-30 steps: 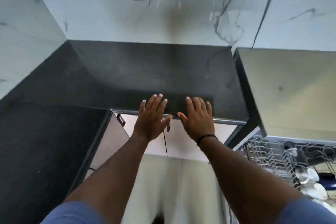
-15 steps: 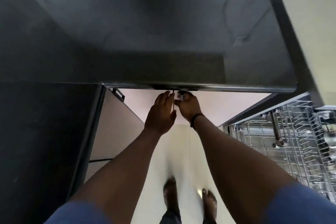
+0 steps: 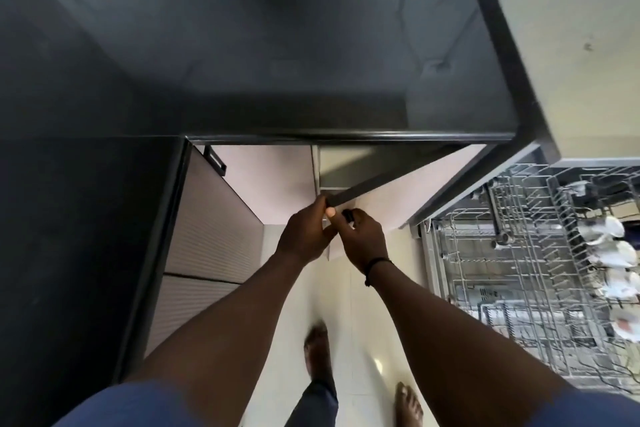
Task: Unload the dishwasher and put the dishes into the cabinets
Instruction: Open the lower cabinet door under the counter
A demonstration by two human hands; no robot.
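Both hands meet just under the front edge of the dark surface [image 3: 277,45]. The left hand [image 3: 304,232] curls its fingers over the top corner of a base cabinet door [image 3: 374,184], which stands partly swung out; the right hand [image 3: 363,239] pinches a small dark handle on the same door, just beside the left. Behind the door a pale cabinet interior [image 3: 343,163] shows.

The dishes [image 3: 609,250], white and stacked on edge, sit in the pulled-out dishwasher rack [image 3: 502,270], well off to the right of both hands, so the right hand is nearer. The rack's long axis appears to run away from the person. No brand or writing can be read.
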